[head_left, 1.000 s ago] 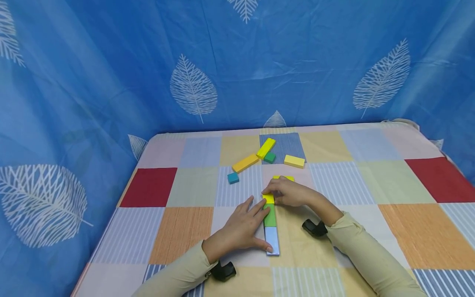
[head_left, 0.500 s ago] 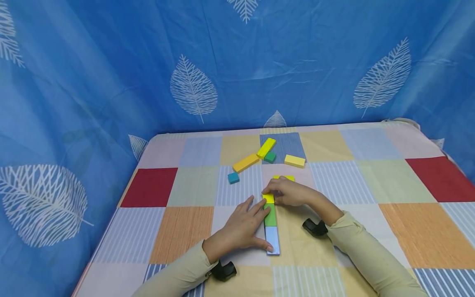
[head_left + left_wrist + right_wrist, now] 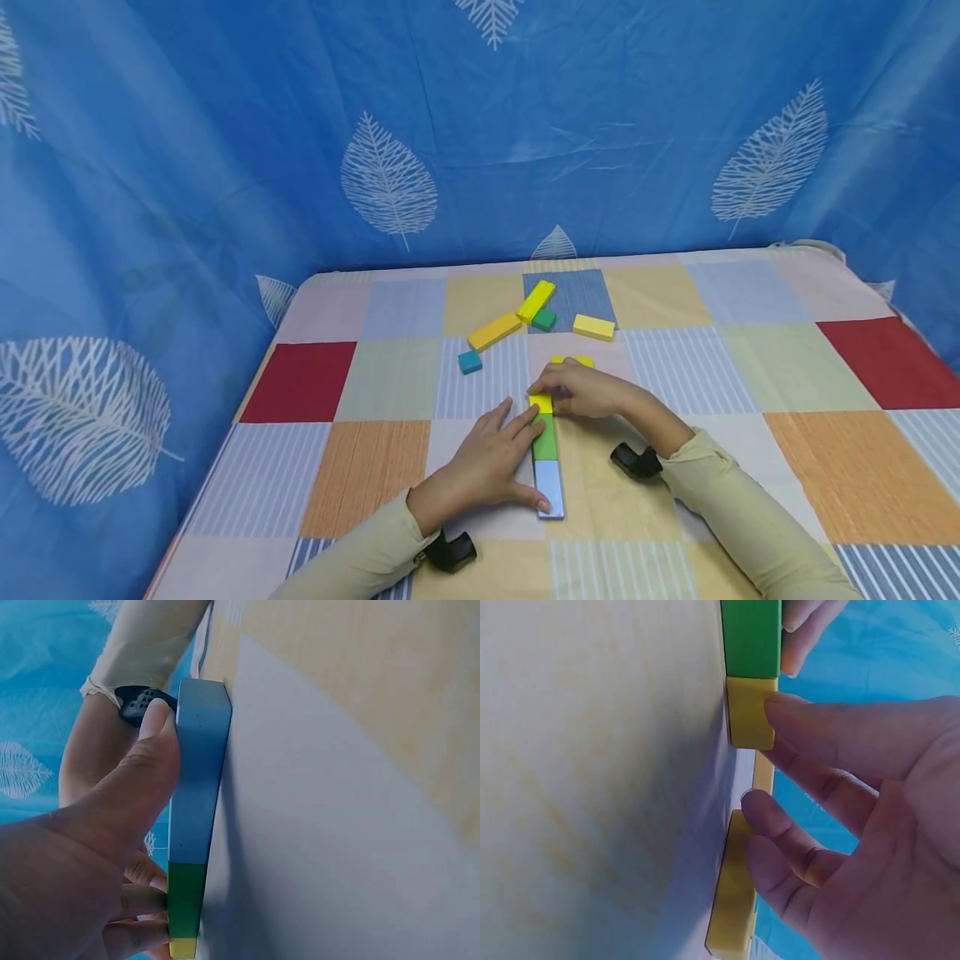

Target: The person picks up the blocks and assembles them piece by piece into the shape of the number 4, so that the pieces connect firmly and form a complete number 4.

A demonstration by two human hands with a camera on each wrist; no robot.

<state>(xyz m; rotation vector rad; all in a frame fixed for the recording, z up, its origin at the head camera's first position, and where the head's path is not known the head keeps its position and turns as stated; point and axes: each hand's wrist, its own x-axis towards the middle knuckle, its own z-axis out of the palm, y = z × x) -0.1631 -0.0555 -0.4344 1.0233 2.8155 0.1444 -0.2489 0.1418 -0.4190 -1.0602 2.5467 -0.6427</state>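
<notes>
A row of blocks runs end to end on the cloth: a light blue block point(image 3: 550, 490), a green block point(image 3: 544, 443) and a small yellow block point(image 3: 541, 405). My left hand point(image 3: 487, 467) rests along the row's left side with fingers extended, the thumb on the blue block point(image 3: 199, 780) and fingertips over the green and yellow ones. At the far end, my right hand point(image 3: 588, 392) pinches the small yellow block point(image 3: 748, 712) between thumb and a finger. Its lower fingers touch another yellow block point(image 3: 731, 900), partly hidden behind the hand in the head view.
Beyond the hands lie an orange block point(image 3: 495, 332), a long yellow block point(image 3: 536, 302), a dark green block point(image 3: 543, 320), a pale yellow block point(image 3: 594, 327) and a teal block point(image 3: 470, 362). A patchwork cloth point(image 3: 300, 383) covers the table, with a blue curtain point(image 3: 600, 150) behind.
Both hands and all the blocks hold their places; only the head view has shifted very slightly.
</notes>
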